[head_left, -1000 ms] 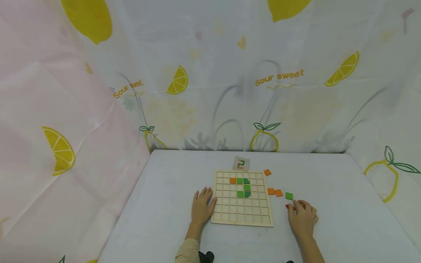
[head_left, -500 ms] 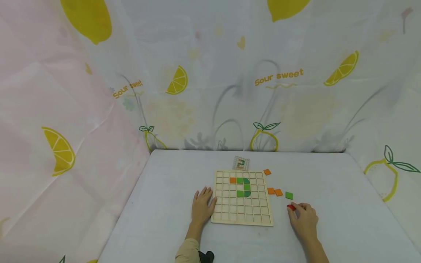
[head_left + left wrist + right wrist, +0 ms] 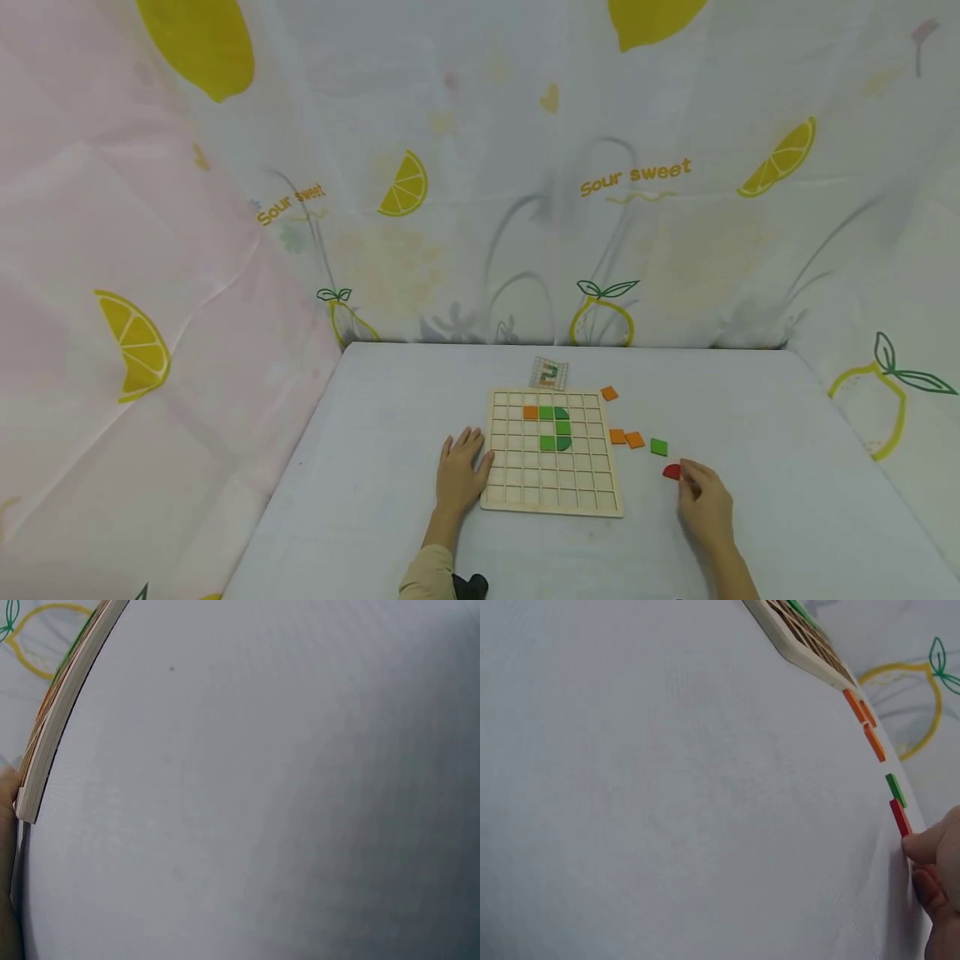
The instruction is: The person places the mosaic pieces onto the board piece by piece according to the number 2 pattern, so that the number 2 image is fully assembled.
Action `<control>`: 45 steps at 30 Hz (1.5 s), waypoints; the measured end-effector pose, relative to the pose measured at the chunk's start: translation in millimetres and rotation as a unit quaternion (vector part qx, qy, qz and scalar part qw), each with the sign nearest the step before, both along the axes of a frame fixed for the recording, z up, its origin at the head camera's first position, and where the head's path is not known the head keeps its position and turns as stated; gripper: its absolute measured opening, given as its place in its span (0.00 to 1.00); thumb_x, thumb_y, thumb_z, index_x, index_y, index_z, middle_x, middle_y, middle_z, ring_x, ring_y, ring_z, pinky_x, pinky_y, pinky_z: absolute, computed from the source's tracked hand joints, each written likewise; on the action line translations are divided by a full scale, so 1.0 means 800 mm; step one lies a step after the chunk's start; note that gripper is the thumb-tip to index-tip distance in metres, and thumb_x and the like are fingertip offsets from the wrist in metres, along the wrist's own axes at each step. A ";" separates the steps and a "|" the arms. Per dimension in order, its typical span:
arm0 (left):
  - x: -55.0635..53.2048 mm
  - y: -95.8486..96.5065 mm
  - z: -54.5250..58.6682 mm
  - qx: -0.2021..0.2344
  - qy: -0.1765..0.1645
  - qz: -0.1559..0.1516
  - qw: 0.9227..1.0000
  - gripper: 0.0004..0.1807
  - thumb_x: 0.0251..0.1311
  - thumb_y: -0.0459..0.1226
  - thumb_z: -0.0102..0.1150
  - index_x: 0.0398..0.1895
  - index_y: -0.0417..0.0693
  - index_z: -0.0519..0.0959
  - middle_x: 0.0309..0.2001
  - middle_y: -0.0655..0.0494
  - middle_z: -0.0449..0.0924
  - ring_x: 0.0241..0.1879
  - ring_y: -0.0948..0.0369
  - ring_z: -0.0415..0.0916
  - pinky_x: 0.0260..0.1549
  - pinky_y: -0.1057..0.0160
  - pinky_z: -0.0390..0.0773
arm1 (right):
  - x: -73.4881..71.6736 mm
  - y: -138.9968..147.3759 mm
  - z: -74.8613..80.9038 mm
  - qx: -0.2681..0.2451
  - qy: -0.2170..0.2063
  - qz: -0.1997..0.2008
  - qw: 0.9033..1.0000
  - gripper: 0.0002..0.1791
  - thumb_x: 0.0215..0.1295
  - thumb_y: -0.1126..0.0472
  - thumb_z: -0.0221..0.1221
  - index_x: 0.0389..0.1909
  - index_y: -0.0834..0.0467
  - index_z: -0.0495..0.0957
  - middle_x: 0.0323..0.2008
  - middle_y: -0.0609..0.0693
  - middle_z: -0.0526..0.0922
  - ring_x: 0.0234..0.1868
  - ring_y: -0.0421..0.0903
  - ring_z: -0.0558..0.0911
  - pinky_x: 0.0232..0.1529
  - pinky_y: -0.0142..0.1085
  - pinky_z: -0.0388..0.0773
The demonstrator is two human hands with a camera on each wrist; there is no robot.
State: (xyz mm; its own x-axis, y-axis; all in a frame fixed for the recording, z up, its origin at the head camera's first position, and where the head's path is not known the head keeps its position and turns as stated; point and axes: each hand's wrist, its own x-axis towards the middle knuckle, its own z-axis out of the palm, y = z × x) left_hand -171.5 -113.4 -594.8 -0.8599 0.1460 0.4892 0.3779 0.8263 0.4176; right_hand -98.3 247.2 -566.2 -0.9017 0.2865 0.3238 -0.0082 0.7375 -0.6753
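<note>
A light wooden grid board (image 3: 510,492) lies on the table, with orange, green and dark green tiles set in its upper middle cells. My left hand (image 3: 459,475) rests flat by the board's left edge, thumb against it; the left wrist view shows only a sliver of that hand (image 3: 7,847). Right of the board, my right hand (image 3: 703,504) pinches a red tile (image 3: 671,472) with a curved edge. In the right wrist view, thumb and finger meet at the near end of the red tile (image 3: 900,817), which is close to the table.
A loose green tile (image 3: 658,447) lies just beyond the red one. Two orange tiles (image 3: 635,440) lie beside the board, and another orange tile (image 3: 609,393) sits farther back. Behind the board is a small pattern card (image 3: 550,373). A lemon-print curtain (image 3: 480,208) hangs past the table's far edge.
My right hand has shifted slightly to the right with the red tile, and more of the tile shows now. The left hand and board have stayed put.
</note>
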 end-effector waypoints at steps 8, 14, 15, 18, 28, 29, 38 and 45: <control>0.001 0.000 0.000 0.002 -0.003 -0.001 1.000 0.19 0.56 0.40 0.62 0.47 0.36 0.80 0.52 0.44 0.80 0.56 0.47 0.74 0.60 0.41 0.63 | -0.004 -0.005 -0.005 0.008 0.045 -0.048 0.998 0.09 0.51 0.79 0.58 0.36 0.76 0.80 0.29 0.69 0.80 0.31 0.62 0.79 0.31 0.51 0.76; 0.001 0.001 0.000 0.000 -0.007 0.000 1.000 0.19 0.56 0.40 0.62 0.48 0.37 0.80 0.52 0.44 0.79 0.57 0.47 0.73 0.61 0.41 0.63 | -0.009 -0.009 -0.006 0.009 -0.023 -0.019 1.000 0.18 0.56 0.67 0.61 0.43 0.78 0.76 0.38 0.75 0.77 0.41 0.69 0.75 0.43 0.60 0.71; 0.001 0.001 0.000 0.000 -0.006 0.000 1.000 0.19 0.56 0.40 0.62 0.48 0.37 0.80 0.52 0.45 0.79 0.57 0.47 0.73 0.61 0.41 0.63 | -0.009 -0.010 -0.006 0.014 -0.041 -0.020 0.999 0.21 0.57 0.65 0.62 0.45 0.78 0.75 0.39 0.76 0.76 0.43 0.69 0.74 0.44 0.60 0.70; 0.001 0.001 -0.001 -0.001 -0.002 0.001 1.000 0.19 0.56 0.40 0.62 0.48 0.37 0.80 0.52 0.45 0.79 0.57 0.47 0.73 0.61 0.41 0.63 | -0.012 -0.013 -0.004 0.023 -0.072 -0.031 0.997 0.23 0.56 0.62 0.62 0.45 0.77 0.75 0.41 0.76 0.75 0.44 0.69 0.73 0.46 0.59 0.69; 0.002 0.002 0.000 -0.003 -0.004 0.002 1.000 0.19 0.56 0.41 0.61 0.48 0.37 0.80 0.52 0.45 0.80 0.57 0.48 0.73 0.60 0.41 0.63 | -0.015 -0.013 0.007 0.034 -0.126 -0.019 0.991 0.23 0.58 0.60 0.62 0.49 0.73 0.75 0.41 0.73 0.76 0.43 0.68 0.74 0.42 0.58 0.69; 0.002 0.002 0.001 -0.003 -0.003 0.001 1.000 0.19 0.56 0.41 0.61 0.48 0.37 0.80 0.52 0.45 0.80 0.57 0.48 0.73 0.60 0.41 0.63 | -0.015 -0.011 0.008 0.036 -0.136 -0.012 0.990 0.24 0.58 0.59 0.62 0.50 0.72 0.74 0.40 0.72 0.77 0.43 0.68 0.74 0.41 0.58 0.68; 0.002 0.001 0.002 -0.007 -0.001 0.003 1.000 0.19 0.56 0.41 0.62 0.47 0.37 0.80 0.51 0.45 0.80 0.56 0.47 0.74 0.60 0.42 0.64 | -0.019 0.011 0.014 0.049 -0.175 0.064 0.981 0.27 0.55 0.56 0.65 0.52 0.69 0.74 0.35 0.61 0.80 0.37 0.57 0.77 0.33 0.52 0.71; 0.001 0.000 0.003 -0.006 -0.010 0.004 1.000 0.19 0.57 0.41 0.61 0.48 0.36 0.80 0.52 0.44 0.80 0.56 0.47 0.73 0.61 0.42 0.63 | -0.022 0.013 0.019 0.052 -0.170 0.075 0.981 0.23 0.54 0.59 0.65 0.48 0.68 0.76 0.33 0.59 0.79 0.35 0.54 0.76 0.30 0.47 0.72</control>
